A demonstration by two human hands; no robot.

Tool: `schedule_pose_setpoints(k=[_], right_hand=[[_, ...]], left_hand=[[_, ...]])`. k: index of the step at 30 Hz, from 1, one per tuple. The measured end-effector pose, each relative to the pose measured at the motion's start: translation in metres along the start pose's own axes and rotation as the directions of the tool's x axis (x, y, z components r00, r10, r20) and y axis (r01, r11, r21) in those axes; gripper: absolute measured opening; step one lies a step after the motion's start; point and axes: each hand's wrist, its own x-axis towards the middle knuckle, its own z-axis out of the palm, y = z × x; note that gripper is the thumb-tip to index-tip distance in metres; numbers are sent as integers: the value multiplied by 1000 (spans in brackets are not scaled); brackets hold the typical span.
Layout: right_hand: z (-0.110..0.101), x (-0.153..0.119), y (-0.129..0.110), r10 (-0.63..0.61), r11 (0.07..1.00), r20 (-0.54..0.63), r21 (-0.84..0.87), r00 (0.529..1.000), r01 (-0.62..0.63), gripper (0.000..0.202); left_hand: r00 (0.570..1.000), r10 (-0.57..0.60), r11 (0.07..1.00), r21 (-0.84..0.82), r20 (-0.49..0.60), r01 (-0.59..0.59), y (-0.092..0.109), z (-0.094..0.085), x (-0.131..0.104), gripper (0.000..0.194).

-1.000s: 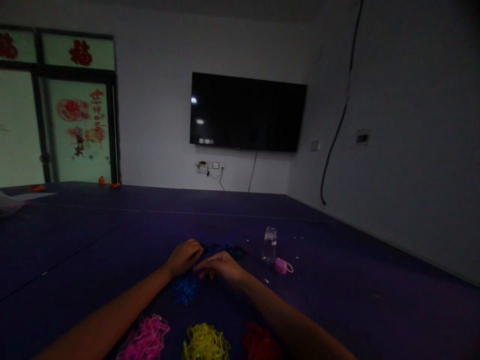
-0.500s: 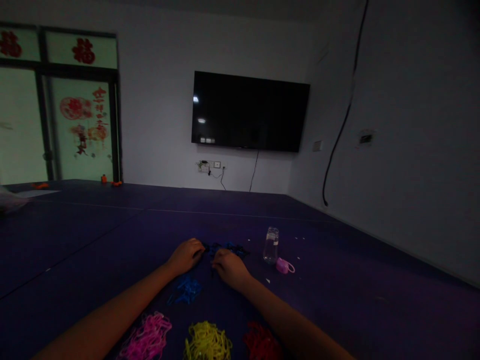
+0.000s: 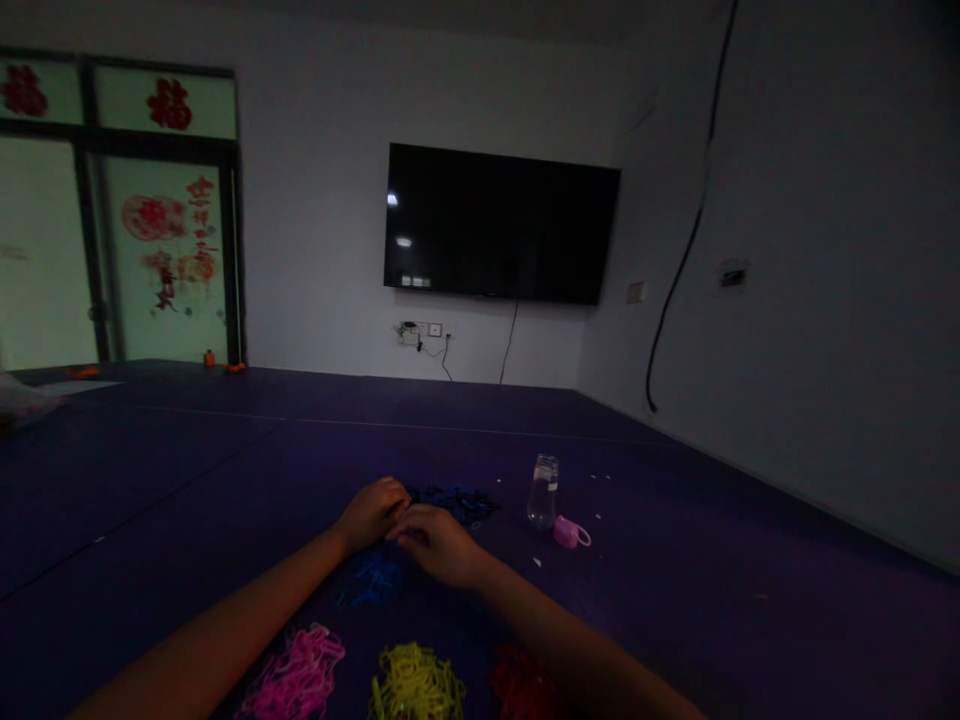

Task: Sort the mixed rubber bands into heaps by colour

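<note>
My left hand (image 3: 373,514) rests at the left end of a pile of dark blue and black rubber bands (image 3: 459,503), its fingers curled together. Close against it, my right hand (image 3: 441,548) has thumb and fingertips pinched near the left fingertips. Anything between the fingers of either hand is too small and dark to make out. Just below the hands lies a smaller heap of blue rubber bands (image 3: 371,580). Nearer to me sit pink rubber bands (image 3: 300,670), yellow rubber bands (image 3: 417,682) and red rubber bands (image 3: 519,682), the red ones partly behind my right forearm.
A clear glass bottle (image 3: 542,495) stands uncapped to the right, beside a pink cap with a loop (image 3: 570,532). White scraps (image 3: 536,562) dot the purple surface (image 3: 712,580). A plastic bag (image 3: 22,400) lies far left. A television (image 3: 501,224) hangs on the wall.
My right hand has moved left, from over the dark pile to my left hand's fingertips, uncovering more of that pile. My left hand has stayed in place.
</note>
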Motion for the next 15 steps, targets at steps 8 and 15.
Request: schedule_pose_setpoints(k=[8,15], right_hand=[[1,-3,-33,-149,934,317,-266,937,238,38],[6,-9,-44,-108,887,341,-390,934,245,37]], left_hand=[[1000,-15,1000,3,-4,15,-18,14,4,18],[1000,-9,1000,-23,-11,9,-21,17,3,19]])
